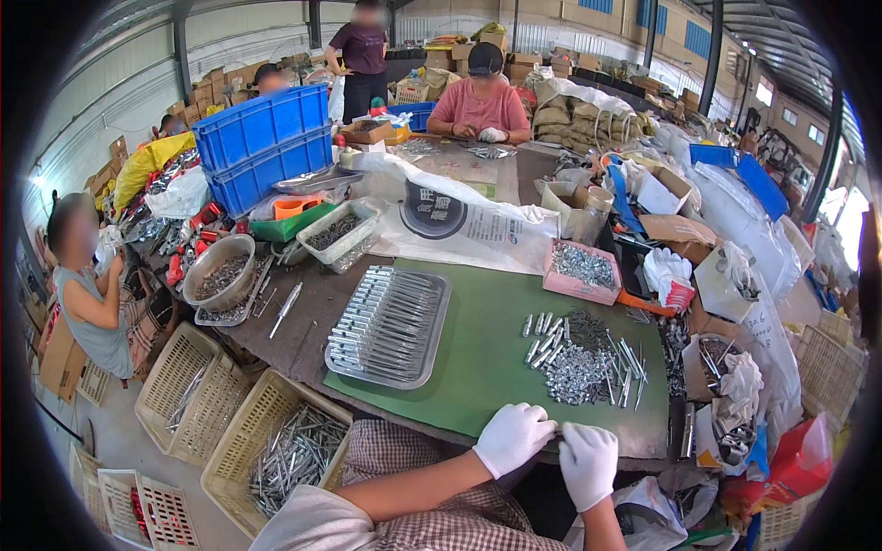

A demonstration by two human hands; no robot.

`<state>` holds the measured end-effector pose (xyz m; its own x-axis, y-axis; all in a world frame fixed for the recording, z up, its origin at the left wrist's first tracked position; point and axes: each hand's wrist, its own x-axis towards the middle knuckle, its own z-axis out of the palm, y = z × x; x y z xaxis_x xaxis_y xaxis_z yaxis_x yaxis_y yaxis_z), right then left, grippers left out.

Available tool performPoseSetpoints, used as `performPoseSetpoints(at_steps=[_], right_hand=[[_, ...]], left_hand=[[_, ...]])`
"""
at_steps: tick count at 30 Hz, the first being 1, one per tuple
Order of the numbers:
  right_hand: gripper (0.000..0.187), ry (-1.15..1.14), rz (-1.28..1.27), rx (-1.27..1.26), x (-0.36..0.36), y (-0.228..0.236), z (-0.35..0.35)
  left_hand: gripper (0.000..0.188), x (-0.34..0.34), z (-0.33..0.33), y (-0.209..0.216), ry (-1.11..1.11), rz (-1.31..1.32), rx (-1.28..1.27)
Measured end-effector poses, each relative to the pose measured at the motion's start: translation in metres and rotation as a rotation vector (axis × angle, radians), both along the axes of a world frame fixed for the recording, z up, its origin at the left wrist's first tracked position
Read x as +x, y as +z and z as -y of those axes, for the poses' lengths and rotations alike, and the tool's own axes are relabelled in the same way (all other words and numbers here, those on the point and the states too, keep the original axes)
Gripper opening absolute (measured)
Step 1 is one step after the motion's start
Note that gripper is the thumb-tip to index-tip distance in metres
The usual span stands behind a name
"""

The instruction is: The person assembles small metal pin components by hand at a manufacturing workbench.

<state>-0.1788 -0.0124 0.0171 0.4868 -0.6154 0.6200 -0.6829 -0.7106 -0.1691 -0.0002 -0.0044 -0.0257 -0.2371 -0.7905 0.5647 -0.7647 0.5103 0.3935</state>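
Metal parts (574, 372): probably assembling by the desk's (308, 321) near edge, poising left hand (516, 441) close beside right hand (589, 464); cannot tell whether pinching anything; next likely calling for careful alignment.

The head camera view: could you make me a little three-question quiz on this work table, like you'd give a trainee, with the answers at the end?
1. True or false: the left hand and the right hand of the person wearing the camera both have white gloves on.
2. What colour is the work surface directly beneath the tray of silver metal parts?
A) Red
B) Green
C) Yellow
3. Fill in the blank: as the picture shows it, the pink box of small metal pieces stands to the ____ of that tray.

Key: 1. True. 2. B. 3. Right.
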Motion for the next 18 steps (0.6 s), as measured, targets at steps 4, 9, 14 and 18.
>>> performPoseSetpoints(at_steps=[4,9,14,18], right_hand=[[0.008,-0.421,0.077,-0.073,-0.063,-0.001,0.023],[0.059,-1.056,-0.093,0.319,-0.169,-0.04,0.039],[0.062,-0.843,0.008,0.016,-0.214,-0.08,0.053],[0.069,-0.429,0.866,0.531,-0.124,-0.023,0.003]], left_hand=[[0.011,0.002,-0.003,0.007,-0.002,0.002,0.015],[0.01,-0.001,-0.003,0.006,-0.006,-0.016,0.021],[0.009,-0.005,-0.014,0.007,-0.019,-0.023,0.03],[0.009,-0.005,-0.014,0.005,-0.008,0.013,0.06]])
